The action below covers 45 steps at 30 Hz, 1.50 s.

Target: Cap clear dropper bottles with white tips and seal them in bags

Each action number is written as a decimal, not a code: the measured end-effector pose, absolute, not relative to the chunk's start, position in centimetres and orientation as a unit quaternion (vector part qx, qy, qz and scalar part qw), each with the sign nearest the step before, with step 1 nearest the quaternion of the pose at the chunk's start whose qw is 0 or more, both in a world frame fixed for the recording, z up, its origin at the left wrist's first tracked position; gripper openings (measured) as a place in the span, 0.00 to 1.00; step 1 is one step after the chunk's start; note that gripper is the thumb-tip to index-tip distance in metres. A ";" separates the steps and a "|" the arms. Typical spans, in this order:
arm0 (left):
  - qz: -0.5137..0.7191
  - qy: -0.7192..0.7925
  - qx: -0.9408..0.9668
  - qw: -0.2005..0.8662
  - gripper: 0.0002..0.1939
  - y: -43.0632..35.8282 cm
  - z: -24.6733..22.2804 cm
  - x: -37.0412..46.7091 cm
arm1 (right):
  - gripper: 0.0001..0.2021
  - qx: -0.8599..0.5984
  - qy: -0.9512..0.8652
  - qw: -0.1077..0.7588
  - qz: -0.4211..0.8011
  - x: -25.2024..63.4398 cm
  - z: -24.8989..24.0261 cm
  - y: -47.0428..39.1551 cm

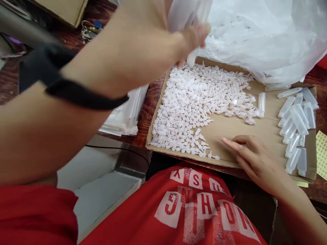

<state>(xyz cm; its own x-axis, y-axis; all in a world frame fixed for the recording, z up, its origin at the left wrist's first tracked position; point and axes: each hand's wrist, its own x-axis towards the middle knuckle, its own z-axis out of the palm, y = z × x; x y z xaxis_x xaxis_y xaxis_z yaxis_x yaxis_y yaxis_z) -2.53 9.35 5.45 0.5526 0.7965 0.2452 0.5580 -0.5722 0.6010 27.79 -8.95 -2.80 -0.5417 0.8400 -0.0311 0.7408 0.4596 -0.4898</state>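
My left hand (pixel 189 41) is raised over the far left part of a shallow cardboard tray (pixel 222 129). Its fingers are closed around translucent plastic bottles (pixel 187 12), blurred and partly cut off by the top edge. A black band circles that wrist. Low over the tray's near side, my right hand (pixel 252 156) has its index finger stretched out and holds nothing. To its left lie a great many small white nozzle caps (pixel 184 109). Several clear caps (pixel 242 110) and a single bottle (pixel 261 104) are beyond it. More translucent bottles (pixel 297 119) are heaped at the tray's right end.
A large translucent plastic bag (pixel 268 41) bulges over the tray's far edge. Clear plastic sleeves (pixel 125 112) lie left of the tray, partly behind my left arm. Keys (pixel 89 30) rest on the wooden table (pixel 154 93), and a yellow dotted sheet (pixel 322 153) is at the right.
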 end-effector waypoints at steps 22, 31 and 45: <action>0.361 0.273 0.809 0.375 0.13 -3.7 -1.2 0.1 | 0.20 -0.481 -0.295 0.358 0.744 24.8 -1.7 -11.8; 0.353 0.276 0.829 0.333 0.12 -3.6 -1.2 0.1 | 0.18 -0.446 -0.287 0.362 0.766 24.6 -1.6 -11.7; 0.366 0.274 0.833 0.313 0.09 -3.3 -1.2 0.4 | 0.17 -0.423 -0.210 0.377 0.797 23.9 -0.6 -10.6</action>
